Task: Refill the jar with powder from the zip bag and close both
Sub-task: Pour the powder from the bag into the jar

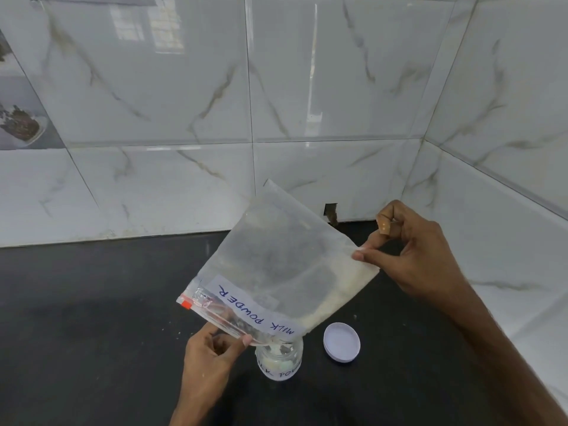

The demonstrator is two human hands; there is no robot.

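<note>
Clear, powder-dusted zip bag (276, 262) hangs tilted between both grips, its handwritten label (255, 309) upside down; left grip (212, 352) pinches the zip mouth, held over the small clear jar (279, 362) just right of it; right grip (421, 253) pinches the raised bottom corner; round white lid (341, 342) lies flat on the black surface (92, 302) beside the jar.

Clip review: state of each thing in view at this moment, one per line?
jar: upright, uncapped, powder inside
zip bag: unzipped, tipped mouth-down over the jar
lid: off, on the counter beside the jar
left hand: pinches the zip bag's mouth
right hand: pinches the zip bag's raised bottom corner
</note>
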